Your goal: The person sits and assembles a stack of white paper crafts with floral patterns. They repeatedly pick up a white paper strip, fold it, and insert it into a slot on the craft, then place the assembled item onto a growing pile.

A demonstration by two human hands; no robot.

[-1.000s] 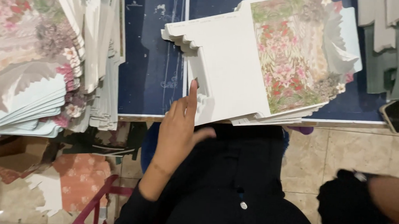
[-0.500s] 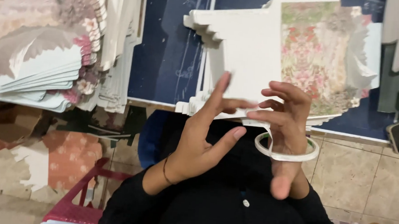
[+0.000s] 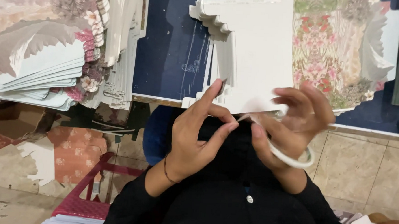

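Thin white tape roll [image 3: 296, 159], ring-shaped, partly blurred, looped around the right hand [image 3: 291, 125] over the person's dark lap. Right fingers curled, thumb and forefinger pinching the loose tape end [image 3: 244, 118]. Left hand [image 3: 196, 136] just beside it, forefinger raised, thumb and other fingertips meeting at that same end. Just beyond, stepped white card pieces [image 3: 256, 51] on the dark blue table [image 3: 171, 43]; floral sheet [image 3: 332, 50] right, floral card stacks [image 3: 45, 42] far left. Red stool [image 3: 88, 188] near left.

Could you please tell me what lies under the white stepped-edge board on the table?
Under the white stepped-edge board lies a floral printed sheet, showing to its right, and further white boards stick out at its left edge. The dark blue table is beneath. How many boards are stacked is covered.
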